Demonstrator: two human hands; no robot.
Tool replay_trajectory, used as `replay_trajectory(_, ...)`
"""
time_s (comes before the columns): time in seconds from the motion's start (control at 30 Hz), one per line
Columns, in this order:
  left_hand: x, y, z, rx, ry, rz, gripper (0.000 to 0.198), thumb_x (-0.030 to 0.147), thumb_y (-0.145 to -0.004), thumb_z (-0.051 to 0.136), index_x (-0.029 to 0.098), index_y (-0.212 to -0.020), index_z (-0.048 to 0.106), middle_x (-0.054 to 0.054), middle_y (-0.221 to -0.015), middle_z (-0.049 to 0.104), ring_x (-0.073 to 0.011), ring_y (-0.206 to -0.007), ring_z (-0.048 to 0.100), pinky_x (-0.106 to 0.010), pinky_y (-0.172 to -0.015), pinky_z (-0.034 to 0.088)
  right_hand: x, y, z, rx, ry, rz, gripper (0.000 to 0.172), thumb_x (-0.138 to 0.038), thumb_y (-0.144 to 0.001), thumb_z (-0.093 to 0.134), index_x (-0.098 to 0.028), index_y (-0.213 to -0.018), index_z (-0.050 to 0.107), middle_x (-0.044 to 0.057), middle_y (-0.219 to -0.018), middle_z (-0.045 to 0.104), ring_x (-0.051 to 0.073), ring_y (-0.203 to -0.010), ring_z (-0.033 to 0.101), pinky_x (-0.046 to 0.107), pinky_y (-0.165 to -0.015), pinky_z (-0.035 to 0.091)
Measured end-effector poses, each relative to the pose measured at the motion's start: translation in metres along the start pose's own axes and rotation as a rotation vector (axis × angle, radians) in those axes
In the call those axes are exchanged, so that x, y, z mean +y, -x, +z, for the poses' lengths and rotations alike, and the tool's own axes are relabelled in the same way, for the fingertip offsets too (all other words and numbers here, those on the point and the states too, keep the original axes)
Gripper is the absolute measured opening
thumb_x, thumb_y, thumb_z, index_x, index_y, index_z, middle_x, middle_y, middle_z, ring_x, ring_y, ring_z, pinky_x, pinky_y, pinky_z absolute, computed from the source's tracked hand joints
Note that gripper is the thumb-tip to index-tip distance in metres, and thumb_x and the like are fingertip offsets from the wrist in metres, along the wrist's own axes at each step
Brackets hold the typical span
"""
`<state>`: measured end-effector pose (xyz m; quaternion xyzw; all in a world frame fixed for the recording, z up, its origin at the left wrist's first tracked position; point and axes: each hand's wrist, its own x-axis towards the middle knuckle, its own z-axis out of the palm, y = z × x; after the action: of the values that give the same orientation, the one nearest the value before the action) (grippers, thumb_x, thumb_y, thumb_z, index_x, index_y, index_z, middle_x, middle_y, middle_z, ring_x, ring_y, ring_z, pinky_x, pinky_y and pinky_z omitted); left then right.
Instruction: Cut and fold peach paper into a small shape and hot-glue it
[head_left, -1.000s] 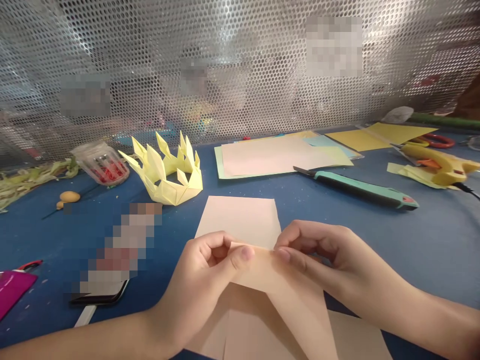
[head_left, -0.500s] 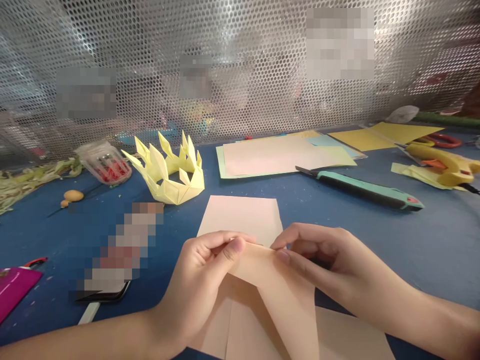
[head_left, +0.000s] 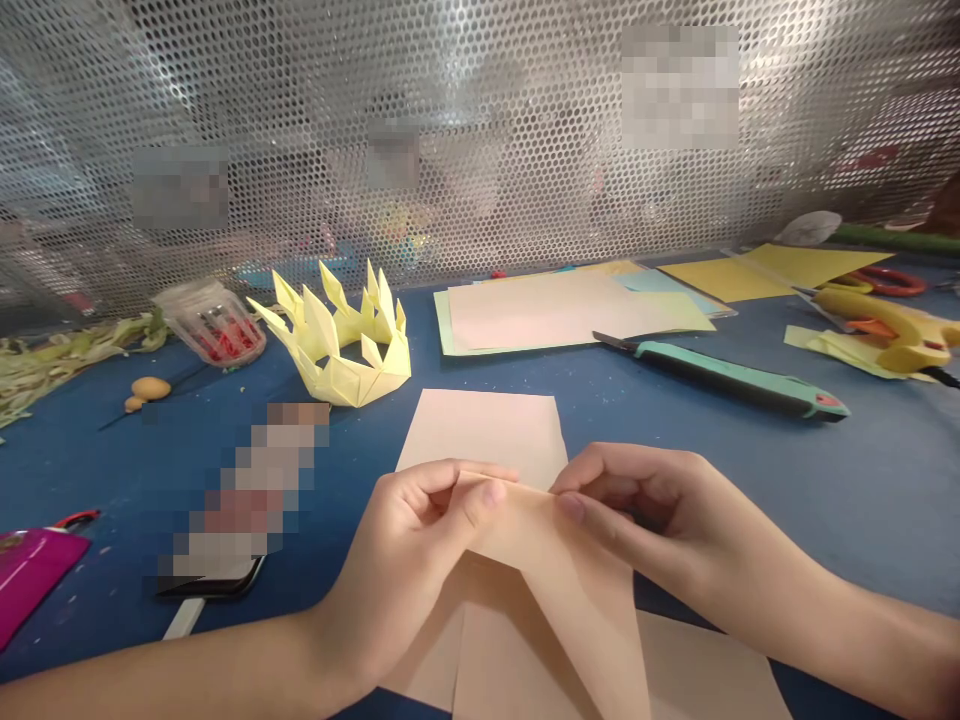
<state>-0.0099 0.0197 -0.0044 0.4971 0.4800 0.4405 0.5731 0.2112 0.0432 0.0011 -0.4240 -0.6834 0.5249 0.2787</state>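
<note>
A sheet of pale peach paper (head_left: 577,610) is bent over toward me, with its folded edge uppermost. My left hand (head_left: 427,560) pinches this edge at its left part, thumb in front and fingers behind. At the right end of the same edge, my right hand (head_left: 645,520) grips the paper between thumb and index finger. Beneath lie more pale pieces of paper, one rectangular piece (head_left: 487,430) showing beyond my fingers and another (head_left: 705,660) at the lower right. The fingertips behind the fold are partly hidden.
A yellow folded-paper crown (head_left: 345,340) stands behind my left hand. A green utility knife (head_left: 742,378), blade out, lies by stacked paper sheets (head_left: 532,315). A yellow glue gun (head_left: 892,325) is far right. A phone (head_left: 225,580), partly blurred, and a plastic jar (head_left: 210,325) are left.
My left thumb has slid slightly right along the folded edge. My right hand has shifted a little to the right, still pinching the paper. The view has moved slightly.
</note>
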Motion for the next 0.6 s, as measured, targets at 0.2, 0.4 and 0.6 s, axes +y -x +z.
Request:
replay_trajectory(0.2, 0.001, 0.005, 0.004, -0.141, -0.082, -0.031, 0.012, 0.035, -0.084, 0.080, 0.024, -0.081, 0.082, -0.001, -0.080, 0.080, -0.0169, -0.076, 0.070, -0.021, -0.066, 0.053, -0.008, 0.006, 0.008, -0.051, 0.082, -0.064, 0.015, -0.028, -0.091, 0.062, -0.021, -0.079, 0.066, -0.002, -0.068, 0.065, 0.011, -0.062, 0.052, 0.021, -0.054, 0.040)
replay_trajectory(0.4, 0.000, 0.006, 0.005, -0.146, -0.173, -0.027, 0.014, 0.033, -0.082, 0.079, 0.020, -0.077, 0.081, -0.003, -0.077, 0.079, -0.0175, -0.073, 0.070, -0.021, -0.062, 0.052, -0.010, 0.006, 0.014, -0.048, 0.110, -0.032, 0.013, -0.027, -0.089, 0.061, -0.021, -0.078, 0.064, -0.002, -0.066, 0.060, 0.011, -0.061, 0.048, 0.022, -0.053, 0.039)
replay_trajectory(0.6, 0.002, 0.005, 0.005, -0.168, -0.135, -0.011, 0.012, 0.032, -0.085, 0.078, 0.022, -0.080, 0.082, -0.002, -0.078, 0.079, -0.0148, -0.073, 0.067, -0.019, -0.063, 0.051, -0.012, 0.005, 0.012, -0.092, 0.059, -0.005, 0.015, -0.027, -0.090, 0.061, -0.021, -0.076, 0.059, -0.002, -0.069, 0.059, 0.011, -0.063, 0.048, 0.022, -0.055, 0.039)
